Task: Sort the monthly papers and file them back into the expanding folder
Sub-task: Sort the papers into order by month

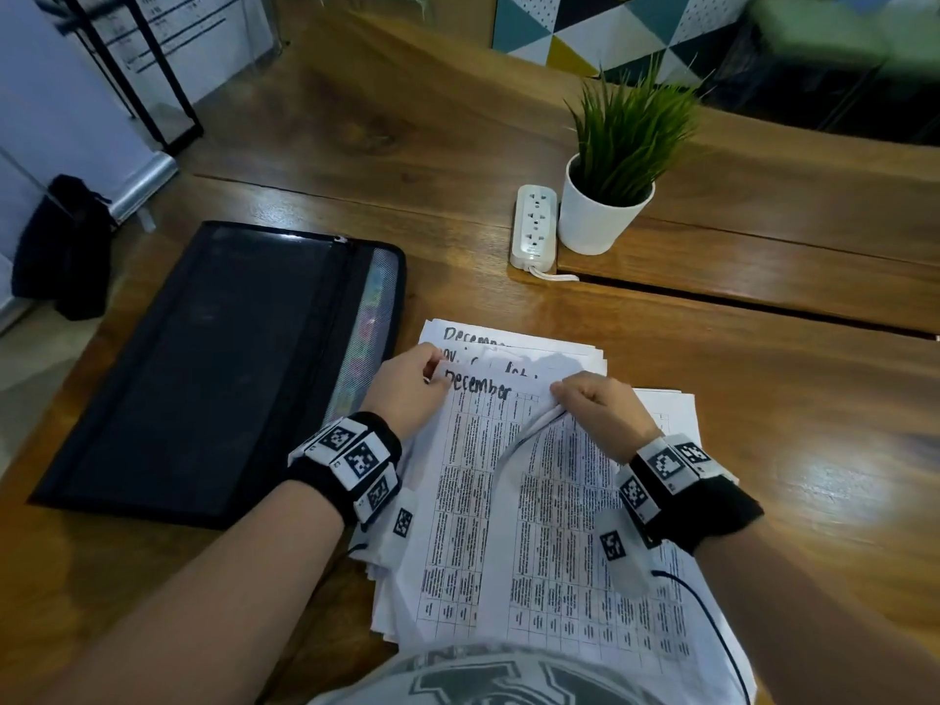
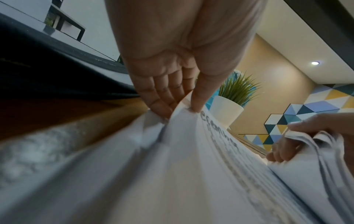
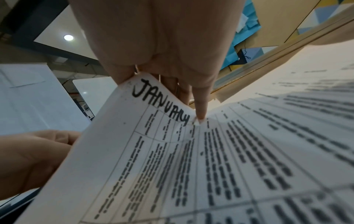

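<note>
A loose stack of printed monthly papers (image 1: 539, 541) lies on the wooden table (image 1: 763, 399) in front of me. My left hand (image 1: 432, 373) pinches the top left corner of a sheet headed "December" (image 1: 473, 440); the left wrist view shows the left hand (image 2: 182, 110) with thumb and fingers on that corner. My right hand (image 1: 559, 391) grips the top edge of a lifted bundle of sheets (image 1: 529, 435). In the right wrist view the right hand (image 3: 162, 100) holds a sheet headed "JANUARY" (image 3: 153, 151). The black expanding folder (image 1: 203, 374) lies flat to the left, with coloured tabs behind its mesh edge.
A white pot with a green plant (image 1: 600, 216) and a white power strip (image 1: 534, 226) stand behind the papers. More sheets headed "December" and "Nov" (image 1: 478, 338) stick out at the stack's far end. A black bag (image 1: 66, 246) sits on the floor at left.
</note>
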A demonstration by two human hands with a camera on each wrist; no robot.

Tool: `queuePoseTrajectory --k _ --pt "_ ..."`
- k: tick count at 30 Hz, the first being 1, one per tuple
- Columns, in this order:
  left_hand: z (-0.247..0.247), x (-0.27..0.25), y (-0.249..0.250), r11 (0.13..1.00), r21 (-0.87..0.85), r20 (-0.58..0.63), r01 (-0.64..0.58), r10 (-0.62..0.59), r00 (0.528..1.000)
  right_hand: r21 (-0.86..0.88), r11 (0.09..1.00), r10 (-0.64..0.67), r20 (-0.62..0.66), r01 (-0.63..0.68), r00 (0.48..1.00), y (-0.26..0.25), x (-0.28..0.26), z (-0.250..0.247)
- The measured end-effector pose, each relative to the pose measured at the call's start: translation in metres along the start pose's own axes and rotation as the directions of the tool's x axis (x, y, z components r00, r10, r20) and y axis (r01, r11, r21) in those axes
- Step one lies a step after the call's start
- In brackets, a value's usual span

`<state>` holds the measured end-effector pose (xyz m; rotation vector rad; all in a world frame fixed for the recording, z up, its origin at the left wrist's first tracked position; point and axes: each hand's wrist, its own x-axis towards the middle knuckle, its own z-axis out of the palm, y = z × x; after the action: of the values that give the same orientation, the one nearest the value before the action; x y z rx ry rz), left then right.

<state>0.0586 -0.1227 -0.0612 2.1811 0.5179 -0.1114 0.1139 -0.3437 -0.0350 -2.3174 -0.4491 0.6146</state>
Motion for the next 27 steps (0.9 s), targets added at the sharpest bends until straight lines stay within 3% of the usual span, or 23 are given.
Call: queuePoseTrajectory --k 5,9,15,18,21,24,27 --pt "0.000 0.001 -0.005 0.998 -0.057 0.028 0.019 -0.017 0.999 -0.035 0.999 0.009 -0.007 -0.009 1.000 -0.006 0.008 -0.005" --pt "-0.003 -0.005 -0.006 0.990 -0.138 0.023 -0.021 0.025 0.999 -0.030 0.990 0.136 -0.017 -0.136 0.991 -0.004 0.016 -0.008" --pt "-0.004 -0.014 -0.012 0.988 -0.156 0.056 -0.021 0.031 0.998 -0.050 0.999 0.012 0.016 -0.011 1.000 0.005 0.016 -0.005" --pt "-0.003 -0.013 -0.014 0.985 -0.170 0.042 -0.003 0.010 0.999 0.293 0.952 0.086 0.014 -0.087 0.996 0.013 0.016 -0.004" --pt "-0.002 -0.010 -0.016 0.990 -0.142 0.040 0.015 -0.009 0.999 0.659 0.737 0.136 0.072 -0.150 0.988 0.016 0.012 -0.009" --pt "-0.002 -0.009 -0.017 0.995 -0.103 0.046 0.014 -0.009 0.999 0.740 0.667 0.043 0.071 -0.081 0.997 0.021 0.008 -0.011" --pt "-0.001 -0.009 -0.016 0.997 -0.072 0.045 0.012 -0.009 0.999 0.661 0.748 0.029 0.062 -0.062 0.998 0.024 0.006 -0.012"
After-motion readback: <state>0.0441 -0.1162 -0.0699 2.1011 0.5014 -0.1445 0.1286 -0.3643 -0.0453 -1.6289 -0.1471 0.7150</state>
